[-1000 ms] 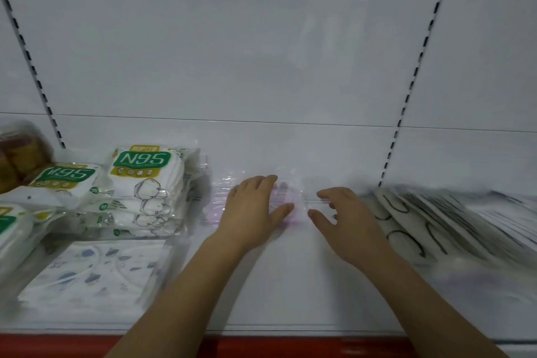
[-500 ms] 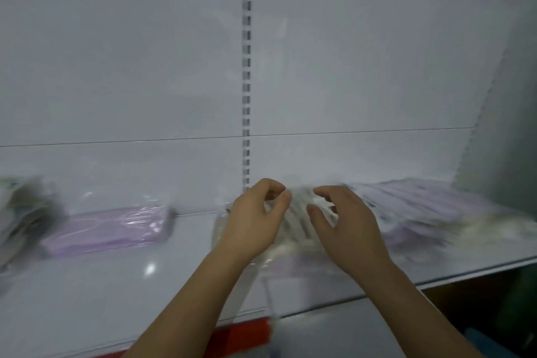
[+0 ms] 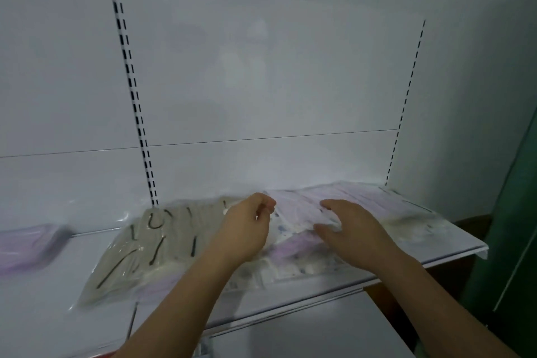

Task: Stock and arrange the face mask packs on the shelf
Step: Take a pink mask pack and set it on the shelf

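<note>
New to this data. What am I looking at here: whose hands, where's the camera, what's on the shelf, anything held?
No robot: a person's bare hands, filmed by one wide-angle camera worn on the head, looking forward and down. The white shelf carries loose clear face mask packs: a beige pack on the left, lilac packs on the right, another lilac pack at far left. The left hand pinches the edge of a printed pack in the middle; the right hand grips the same pack. The view is blurred.

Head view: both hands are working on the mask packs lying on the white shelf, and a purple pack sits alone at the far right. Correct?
Not quite. In the head view the lone purple pack sits at the far left, not right. Both hands, left hand and right hand, are on the mask packs on the white shelf.
</note>
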The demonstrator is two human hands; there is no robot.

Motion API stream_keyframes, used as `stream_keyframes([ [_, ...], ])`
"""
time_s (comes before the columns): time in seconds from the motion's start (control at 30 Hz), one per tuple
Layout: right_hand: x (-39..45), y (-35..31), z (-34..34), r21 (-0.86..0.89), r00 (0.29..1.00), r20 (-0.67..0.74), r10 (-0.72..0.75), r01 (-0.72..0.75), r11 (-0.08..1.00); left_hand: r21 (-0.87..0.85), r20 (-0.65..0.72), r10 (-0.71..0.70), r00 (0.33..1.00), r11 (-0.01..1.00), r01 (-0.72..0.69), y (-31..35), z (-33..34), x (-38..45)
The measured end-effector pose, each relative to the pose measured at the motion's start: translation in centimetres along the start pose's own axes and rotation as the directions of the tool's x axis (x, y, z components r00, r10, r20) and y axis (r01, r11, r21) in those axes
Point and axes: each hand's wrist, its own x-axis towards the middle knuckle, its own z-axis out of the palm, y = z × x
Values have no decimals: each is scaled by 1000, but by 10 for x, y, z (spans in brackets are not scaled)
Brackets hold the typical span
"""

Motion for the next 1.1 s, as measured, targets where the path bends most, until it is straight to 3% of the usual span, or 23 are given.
stream_keyframes([
  [0.3, 38, 8, 1, -99, 958, 256, -125, 155, 983, 220, 159, 7, 987, 975, -43, -12, 27, 33],
  [0.4, 41, 10, 4, -238, 947, 207, -247, 294, 926, 233, 131, 8, 991, 972, -39, -18, 29, 45],
  [0.47, 42, 13, 8, -247, 949, 132, -286, 311, 918, 243, 117, 11, 993, 969, -39, -21, 28, 52],
  [0.57, 43, 16, 8, -8, 985, -12, -172, 172, 985, 248, 101, 3, 995, 968, -28, -18, 29, 59],
  [0.67, 49, 22, 4, 322, 997, 24, -74, 62, 945, 268, 67, -20, 998, 963, 1, -11, 31, 61],
  [0.77, 57, 27, -4, 436, 990, 94, -107, 56, 898, 291, 9, -58, 998, 955, 53, -2, 33, 63],
  [0.87, 64, 35, -8, 429, 980, 99, -172, 114, 896, 321, -69, -124, 990, 937, 140, 10, 38, 64],
  [0.97, 65, 41, -8, 468, 951, -118, -285, 306, 829, 207, -157, -254, 954, 936, 283, 27, 48, 63],
  [1.03, 62, 47, -13, 438, 899, -263, -350, 434, 787, -59, -99, -380, 920, 925, 375, 45, 56, 64],
  [1.1, 57, 53, -15, 356, 846, -254, -468, 532, 768, -383, 33, -474, 880, 807, 449, 65, 61, 66],
])
